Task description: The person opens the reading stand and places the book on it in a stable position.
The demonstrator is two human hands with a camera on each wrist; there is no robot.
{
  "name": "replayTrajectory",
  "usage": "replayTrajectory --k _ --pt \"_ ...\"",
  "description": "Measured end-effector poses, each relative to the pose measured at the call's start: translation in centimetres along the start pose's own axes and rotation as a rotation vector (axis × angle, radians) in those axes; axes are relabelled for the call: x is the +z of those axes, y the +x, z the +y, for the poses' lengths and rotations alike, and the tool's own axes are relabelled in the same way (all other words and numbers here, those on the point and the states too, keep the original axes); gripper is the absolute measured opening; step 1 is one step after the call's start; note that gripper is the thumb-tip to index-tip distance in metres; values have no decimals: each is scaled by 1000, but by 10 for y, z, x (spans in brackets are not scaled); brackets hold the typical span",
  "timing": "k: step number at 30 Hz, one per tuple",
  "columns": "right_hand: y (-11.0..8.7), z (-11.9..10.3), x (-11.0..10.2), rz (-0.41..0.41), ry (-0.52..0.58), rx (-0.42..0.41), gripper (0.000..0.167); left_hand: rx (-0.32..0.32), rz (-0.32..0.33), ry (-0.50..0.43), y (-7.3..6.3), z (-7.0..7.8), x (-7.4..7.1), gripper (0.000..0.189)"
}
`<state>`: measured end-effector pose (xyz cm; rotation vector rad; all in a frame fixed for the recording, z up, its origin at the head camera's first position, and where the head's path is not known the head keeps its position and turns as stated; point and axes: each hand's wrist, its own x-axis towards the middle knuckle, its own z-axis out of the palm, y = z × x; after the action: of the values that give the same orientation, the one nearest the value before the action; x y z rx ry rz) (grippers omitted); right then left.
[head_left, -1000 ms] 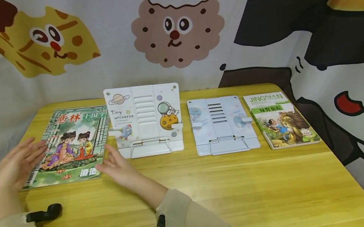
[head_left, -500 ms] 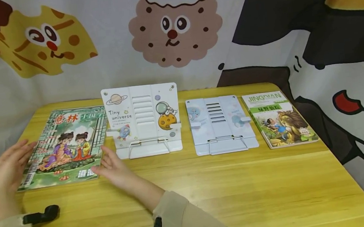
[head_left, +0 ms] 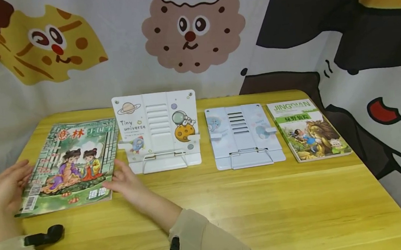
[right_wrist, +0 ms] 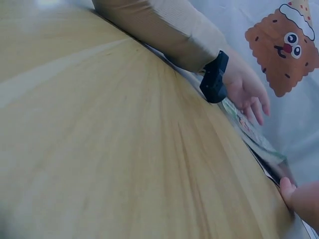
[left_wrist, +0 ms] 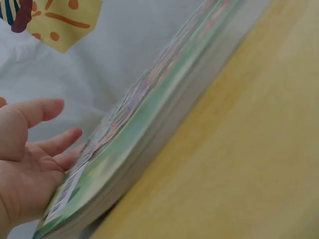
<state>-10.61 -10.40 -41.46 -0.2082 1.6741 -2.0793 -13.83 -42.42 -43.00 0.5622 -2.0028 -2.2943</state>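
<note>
A green illustrated magazine (head_left: 74, 165) lies at the table's left, its near edge tilted up a little; its page edges show in the left wrist view. At its left edge is my left hand (head_left: 2, 196), fingers fairly straight against the spine side and partly hidden behind it. The thumb (left_wrist: 47, 109) of that hand stands up apart from the cover. My right hand (head_left: 128, 184) holds the magazine's lower right edge, its thumb overlapping the cover corner and its other fingers along the side, partly hidden. A dark gap shows under the magazine in the right wrist view.
A white book stand (head_left: 159, 133) with space drawings stands just right of the magazine. Further right are a smaller pale blue book stand (head_left: 241, 137) and a green-and-white book (head_left: 306, 131). All sit on a yellow wooden table (head_left: 267, 211) before a printed curtain (head_left: 119, 36).
The magazine has shifted slightly left and toward me, its right page edge now showing. My left hand has moved a bit left and down; the right hand keeps near the same corner.
</note>
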Motion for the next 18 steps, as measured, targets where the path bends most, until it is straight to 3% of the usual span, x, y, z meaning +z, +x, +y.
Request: replayTrajectory --k 1,4,9,11,18 --pt "0 0 0 -5 2 6 73 -21 13 15 -1 2 1 80" --pt "-2 0 2 -17 21 23 75 -77 58 189 -2 6 6 80" --pt "-4 1 5 3 -8 27 76 -60 55 469 -6 8 6 69" --pt "-5 1 6 16 -32 20 75 -35 38 510 -7 6 4 66" --pt "-5 3 8 22 -81 -15 73 8 82 435 0 -3 -3 67"
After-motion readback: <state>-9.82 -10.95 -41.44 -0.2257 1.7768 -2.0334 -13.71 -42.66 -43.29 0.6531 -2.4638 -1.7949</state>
